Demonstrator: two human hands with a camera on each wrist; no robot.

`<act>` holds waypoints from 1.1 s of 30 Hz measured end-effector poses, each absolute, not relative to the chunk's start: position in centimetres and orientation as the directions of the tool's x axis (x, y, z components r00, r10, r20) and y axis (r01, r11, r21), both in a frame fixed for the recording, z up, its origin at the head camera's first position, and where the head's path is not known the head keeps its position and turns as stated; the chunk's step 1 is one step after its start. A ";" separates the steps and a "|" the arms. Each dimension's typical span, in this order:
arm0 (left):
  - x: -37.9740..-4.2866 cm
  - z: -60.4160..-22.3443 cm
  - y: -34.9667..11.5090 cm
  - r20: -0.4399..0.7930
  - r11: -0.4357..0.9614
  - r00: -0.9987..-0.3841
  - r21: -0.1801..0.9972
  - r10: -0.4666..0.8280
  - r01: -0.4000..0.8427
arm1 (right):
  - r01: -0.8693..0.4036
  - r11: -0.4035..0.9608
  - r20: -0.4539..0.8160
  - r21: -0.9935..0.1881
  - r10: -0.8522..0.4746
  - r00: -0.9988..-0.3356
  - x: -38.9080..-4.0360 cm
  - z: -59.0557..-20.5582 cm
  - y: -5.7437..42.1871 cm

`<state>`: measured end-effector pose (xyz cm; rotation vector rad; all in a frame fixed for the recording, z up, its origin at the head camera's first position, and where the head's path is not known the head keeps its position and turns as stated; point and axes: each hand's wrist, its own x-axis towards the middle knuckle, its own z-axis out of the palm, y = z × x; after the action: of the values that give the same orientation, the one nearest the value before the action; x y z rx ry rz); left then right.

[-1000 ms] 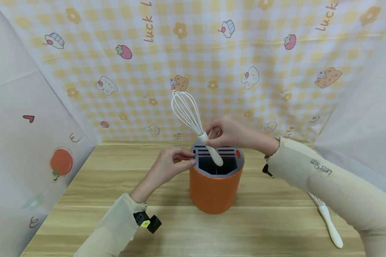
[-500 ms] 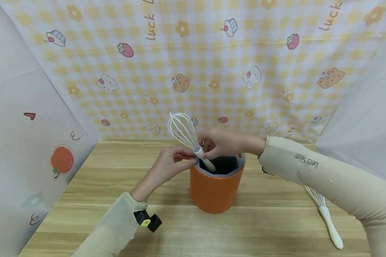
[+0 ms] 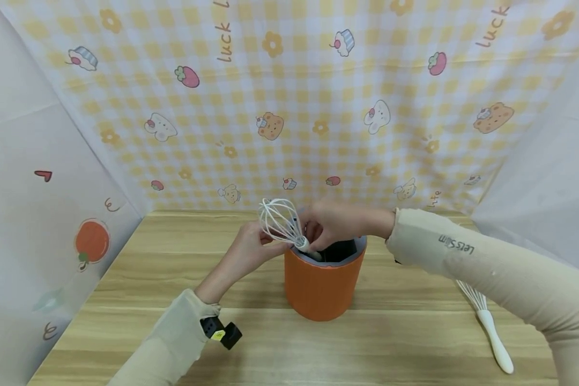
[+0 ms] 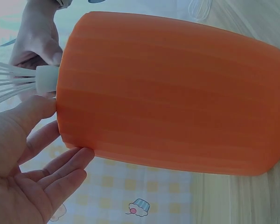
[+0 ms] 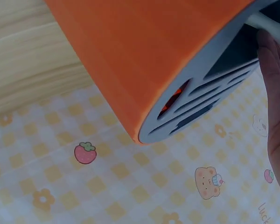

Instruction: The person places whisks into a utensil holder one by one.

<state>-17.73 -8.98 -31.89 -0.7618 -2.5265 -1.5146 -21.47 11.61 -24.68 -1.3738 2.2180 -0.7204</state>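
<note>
An orange round utensil holder [image 3: 320, 289] with a grey slotted top stands on the table. My left hand [image 3: 251, 244] holds it at the left side of its rim. In the left wrist view, the thumb and fingertips of that hand [image 4: 35, 154] touch the rim and wall. My right hand [image 3: 330, 222] pinches a white whisk [image 3: 280, 220] near the top of its handle. The whisk tilts, wires up and leftward, and its handle is in the large opening. In the right wrist view, the handle [image 5: 268, 28] passes into that opening beside my fingers.
A second white whisk [image 3: 494, 340] lies on the wooden table [image 3: 391, 343] at the right, partly hidden by my right sleeve [image 3: 463, 257]. A yellow checked cloth [image 3: 309, 96] hangs behind, with pale cloth at both sides.
My right hand has moved down and slightly left, lowering the whisk's handle into the holder's opening. My left hand has stayed at the rim.
</note>
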 end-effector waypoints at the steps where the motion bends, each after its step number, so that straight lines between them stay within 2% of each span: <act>1: -17.7 -31.9 -9.0 0.331 0.382 -0.871 0.800 0.363 0.463 | -0.685 0.382 -0.096 -0.620 -0.904 -0.417 -21.5 -24.8 11.6; 6: -17.7 -32.0 -9.0 0.353 0.369 -0.862 0.795 0.365 0.482 | -0.711 0.440 -0.138 -0.548 -0.886 -0.443 -21.4 -25.4 11.6; 15: -17.9 -32.1 -9.0 0.357 0.357 -0.856 0.797 0.373 0.488 | -0.791 0.435 -0.102 -0.430 -0.894 -0.436 -21.1 -26.1 11.3; 26: -17.7 -31.8 -8.7 0.330 0.347 -0.868 0.818 0.370 0.459 | -0.759 0.445 -0.103 -0.475 -0.885 -0.455 -21.3 -25.6 11.7; 33: -17.6 -31.9 -8.8 0.320 0.350 -0.872 0.822 0.369 0.450 | -0.702 0.446 -0.123 -0.556 -0.879 -0.461 -21.4 -24.6 12.5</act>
<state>-17.62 -8.82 -31.93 -0.7650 -2.5155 -1.5721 -21.43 12.54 -24.60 -1.3362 2.3069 -0.6132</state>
